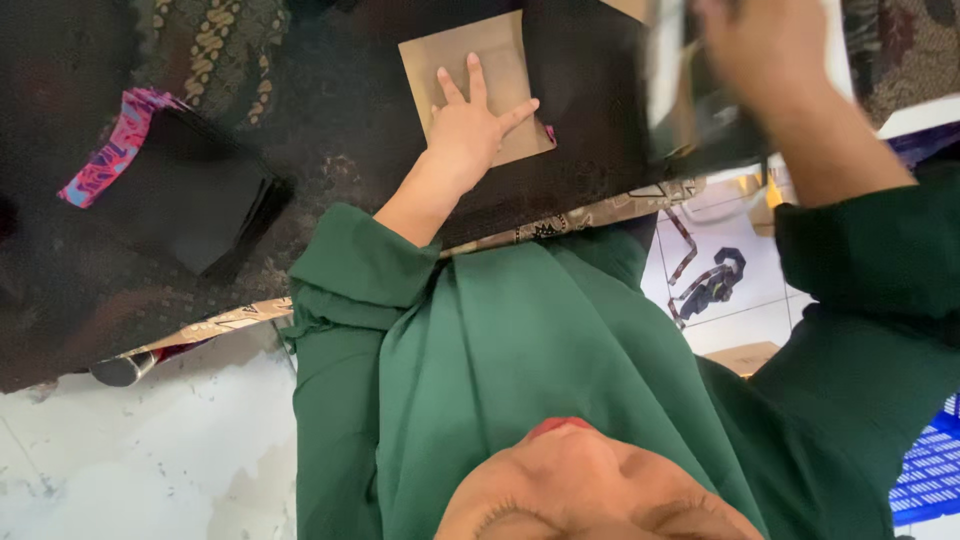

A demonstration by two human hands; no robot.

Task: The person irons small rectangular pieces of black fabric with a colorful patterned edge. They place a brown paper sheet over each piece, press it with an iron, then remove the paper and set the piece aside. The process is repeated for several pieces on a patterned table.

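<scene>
Under the spread left hand (468, 132), pressed flat, lies the brown sheet (497, 52) on black cloth (585, 130). Off to its right, the right hand (760, 45) is blurred and I cannot tell its grip. With only a palm pinning it, the sheet could slide.

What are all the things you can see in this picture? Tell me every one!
brown paper sheet: one, tan, on the dark cloth, under the left hand
patterned cloth: one, black with pale motifs, spread over the table
folded pile: one, black with a pink edge, far left on the cloth
metal pipe: one, grey, under the table edge
floor tiles: several, white, below
crate: one, blue, bottom right corner
cardboard piece: one, brown, on the floor
green top: one, dark green, worn
left hand: flat, fingers spread on the paper
right hand: blurred, top right
</scene>
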